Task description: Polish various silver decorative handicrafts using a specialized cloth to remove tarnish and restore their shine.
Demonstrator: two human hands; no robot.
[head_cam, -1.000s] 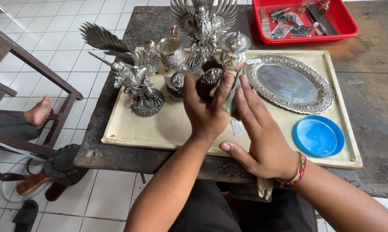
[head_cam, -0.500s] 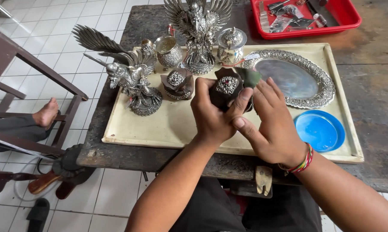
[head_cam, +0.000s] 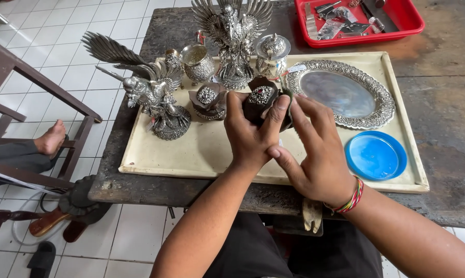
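My left hand (head_cam: 250, 135) grips a small dark brown piece with a silver ornament and a red stone (head_cam: 261, 96) on its face, holding it tilted above the cream tray (head_cam: 201, 154). My right hand (head_cam: 315, 152) lies against its right side, fingers stretched and touching it; a bit of dark green cloth shows under those fingers. A matching dark piece with a silver ornament (head_cam: 207, 99) rests on the tray just left of my left hand.
On the tray stand a silver rooster figure (head_cam: 152, 95), a winged bird statue (head_cam: 234, 36), a silver cup (head_cam: 197, 61), a lidded silver pot (head_cam: 272, 54), an oval silver platter (head_cam: 340, 92) and a blue round lid (head_cam: 375, 154). A red tray of metal tools (head_cam: 358, 20) sits behind. Another person's foot (head_cam: 51, 138) is at the left.
My left hand has lifted the dark ornamented piece off the tray and turned its face up toward me. My right hand has moved in against it.
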